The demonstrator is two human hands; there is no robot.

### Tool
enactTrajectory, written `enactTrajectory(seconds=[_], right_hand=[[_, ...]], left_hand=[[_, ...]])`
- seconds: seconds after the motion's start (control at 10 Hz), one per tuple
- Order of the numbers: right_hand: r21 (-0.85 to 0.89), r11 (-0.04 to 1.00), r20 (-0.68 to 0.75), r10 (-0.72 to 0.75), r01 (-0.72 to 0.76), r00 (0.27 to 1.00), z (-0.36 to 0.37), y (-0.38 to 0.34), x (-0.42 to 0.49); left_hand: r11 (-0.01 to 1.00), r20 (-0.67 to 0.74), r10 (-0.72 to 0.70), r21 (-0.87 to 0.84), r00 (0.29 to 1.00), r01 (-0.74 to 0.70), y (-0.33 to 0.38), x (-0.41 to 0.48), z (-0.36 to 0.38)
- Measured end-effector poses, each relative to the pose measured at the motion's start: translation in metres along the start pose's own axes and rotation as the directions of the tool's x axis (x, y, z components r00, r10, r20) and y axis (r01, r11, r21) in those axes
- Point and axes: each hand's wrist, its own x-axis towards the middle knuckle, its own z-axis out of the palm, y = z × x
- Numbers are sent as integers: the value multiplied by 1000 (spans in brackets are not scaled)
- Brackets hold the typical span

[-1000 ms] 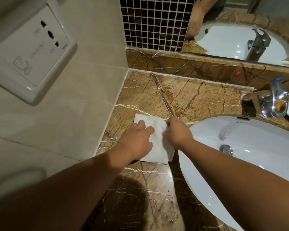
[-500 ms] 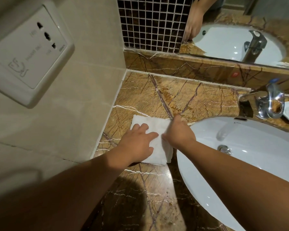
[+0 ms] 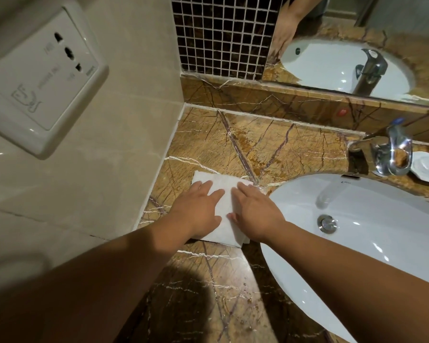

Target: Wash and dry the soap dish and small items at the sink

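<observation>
Both my hands lie flat on the folded white cloth [image 3: 223, 214] on the marble worktop [image 3: 270, 149]: my left hand [image 3: 196, 209] on its left half, my right hand [image 3: 255, 214] on its right edge, just beside the basin [image 3: 357, 243]. The fingers [image 3: 216, 193] of both are spread straight and press down; they grip nothing.

I judge this to be smoothing the cloth into a drying pad. To do it well I should press outward from the middle, square the corners, and keep the right edge off the basin rim so it stays dry.

The soap dish [image 3: 426, 169] sits well beyond my right fingers, past the tap [image 3: 391, 154].

The wall socket [image 3: 40, 80] carries small lettering and a symbol, and the basin has a small mark near the tap; both are too blurred to read.
</observation>
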Motion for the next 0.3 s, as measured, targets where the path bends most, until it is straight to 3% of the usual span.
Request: enactTrajectory(seconds=[0.2, 0.3], right_hand=[[28, 1000, -55, -8, 9, 998, -4, -4, -10], [46, 999, -32, -13, 15, 999, -5, -1, -23]], left_hand=[[998, -110, 46, 43, 993, -41, 5, -7, -8], [997, -98, 51, 62, 994, -45, 9, -11, -15]])
